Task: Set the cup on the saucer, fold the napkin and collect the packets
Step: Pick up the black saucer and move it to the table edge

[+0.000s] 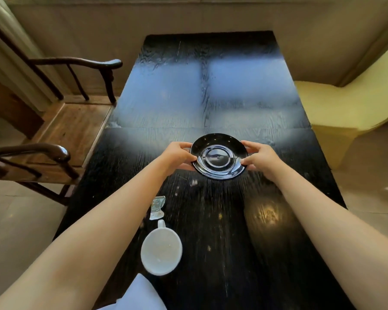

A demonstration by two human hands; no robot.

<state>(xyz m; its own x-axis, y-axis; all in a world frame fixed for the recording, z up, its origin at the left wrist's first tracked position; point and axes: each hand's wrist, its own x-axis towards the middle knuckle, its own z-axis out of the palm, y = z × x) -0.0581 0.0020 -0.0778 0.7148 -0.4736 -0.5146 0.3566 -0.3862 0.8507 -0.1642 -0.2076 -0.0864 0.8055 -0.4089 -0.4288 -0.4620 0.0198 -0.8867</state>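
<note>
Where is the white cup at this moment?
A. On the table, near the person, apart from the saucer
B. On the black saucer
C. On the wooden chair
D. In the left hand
A: the white cup stands on the table, while both hands hold the empty saucer farther away.

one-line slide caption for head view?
Both hands, left hand and right hand, grip black saucer; white cup waits nearer.

A long black wood-grain table (211, 90) fills the centre of the frame, glossy with pale window reflections. At left stands a dark wooden armchair (61, 121); at right, a yellow seat (336, 104); beyond, beige wall (188, 16).
</note>
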